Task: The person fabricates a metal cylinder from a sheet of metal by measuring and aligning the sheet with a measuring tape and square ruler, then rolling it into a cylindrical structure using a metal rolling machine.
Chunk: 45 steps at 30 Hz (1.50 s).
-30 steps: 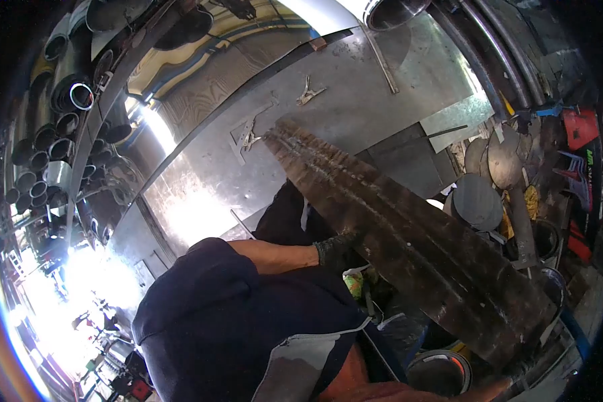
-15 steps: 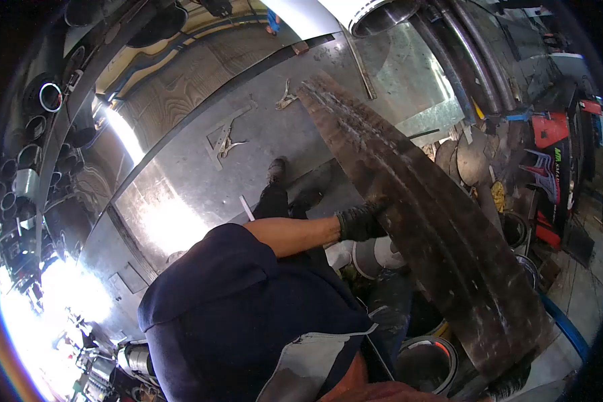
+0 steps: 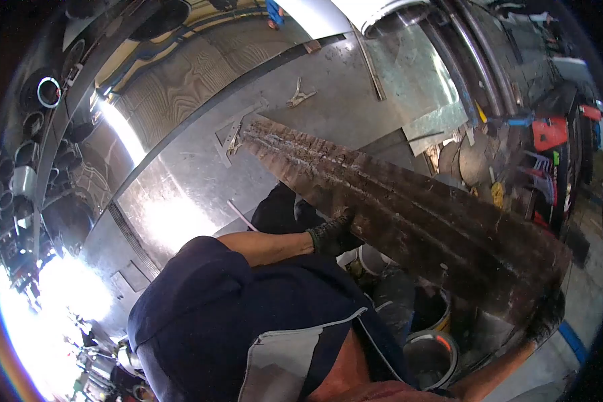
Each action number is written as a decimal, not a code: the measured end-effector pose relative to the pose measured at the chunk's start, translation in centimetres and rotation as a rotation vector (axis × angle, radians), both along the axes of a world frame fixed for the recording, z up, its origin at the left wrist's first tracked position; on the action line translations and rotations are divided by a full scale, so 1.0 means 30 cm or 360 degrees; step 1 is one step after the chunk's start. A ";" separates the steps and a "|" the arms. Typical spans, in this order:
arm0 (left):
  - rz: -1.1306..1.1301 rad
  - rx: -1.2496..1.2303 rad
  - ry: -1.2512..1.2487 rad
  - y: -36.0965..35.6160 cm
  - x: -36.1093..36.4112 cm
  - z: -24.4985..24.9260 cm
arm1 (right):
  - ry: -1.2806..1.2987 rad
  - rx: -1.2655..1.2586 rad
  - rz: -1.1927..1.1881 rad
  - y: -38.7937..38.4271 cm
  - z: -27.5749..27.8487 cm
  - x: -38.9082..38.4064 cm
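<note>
A long, dark brown metal plate (image 3: 409, 214) with pale, rough lines along its length slants across the view in front of me. My left hand (image 3: 333, 232), in a dark glove, grips its near edge around the middle. At the plate's right end is my right hand (image 3: 548, 317), also gloved, closed on the corner; part of its fingers is hidden. The narrow far end overlies the metal table (image 3: 181, 174), close to a metal clamp tool (image 3: 233, 137). Another clamp tool (image 3: 301, 94) lies farther back.
Below the plate stand round containers (image 3: 430, 358). Metal pipes (image 3: 472, 57) lie at the back right, near a red and black machine (image 3: 549, 134). Scrap pieces (image 3: 474, 164) are piled beyond the plate. At the top, part of another person (image 3: 274, 13) in blue shows.
The plate has swung counter-clockwise: its far end moved left and nearer, its right end moved up and right. My left hand shifted left with it; my right hand came further into view.
</note>
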<state>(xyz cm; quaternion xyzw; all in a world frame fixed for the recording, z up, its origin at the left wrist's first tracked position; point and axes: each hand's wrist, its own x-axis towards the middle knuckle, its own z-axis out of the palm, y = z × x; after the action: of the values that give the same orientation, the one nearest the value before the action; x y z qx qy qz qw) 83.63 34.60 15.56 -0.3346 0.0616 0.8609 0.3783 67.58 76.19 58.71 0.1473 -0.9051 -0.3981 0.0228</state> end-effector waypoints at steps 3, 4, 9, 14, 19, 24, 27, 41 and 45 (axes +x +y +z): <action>0.0172 0.0199 -0.0068 -0.020 -0.047 -0.004 | 0.0295 -0.1507 -0.0765 -0.021 0.047 0.035; 0.0278 0.0358 -0.0045 -0.007 -0.066 -0.009 | 0.0455 -0.1911 -0.0931 -0.039 0.076 0.047; 0.0254 0.0757 0.0228 0.126 -0.190 -0.043 | 0.0798 -0.1721 -0.1013 0.060 0.416 0.187; 0.0419 0.0917 0.0471 0.108 -0.349 -0.002 | 0.0912 -0.1107 -0.0849 -0.206 0.389 0.306; 0.0311 0.0632 0.0287 0.064 -0.360 -0.055 | 0.0738 -0.0708 -0.0720 -0.322 0.353 0.288; 0.0306 0.0598 0.0557 -0.015 -0.169 -0.021 | 0.0939 -0.1303 -0.0911 -0.380 0.347 0.133; 0.0182 0.1000 0.0342 -0.055 -0.064 -0.051 | 0.0298 -0.0375 0.0012 -0.079 0.396 0.045; -0.0124 0.0299 0.0357 0.048 -0.117 -0.097 | 0.0041 -0.0200 -0.0225 0.350 0.274 0.068; 0.0136 0.0453 0.0197 0.122 -0.224 -0.294 | 0.0282 -0.0863 -0.0823 0.455 0.009 0.252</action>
<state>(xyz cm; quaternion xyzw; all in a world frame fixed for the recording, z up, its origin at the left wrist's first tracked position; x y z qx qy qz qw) 76.92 38.27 6.73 -0.2264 -0.0520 0.8952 0.3803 75.14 89.84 58.99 -0.1321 -0.9794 -0.1479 0.0378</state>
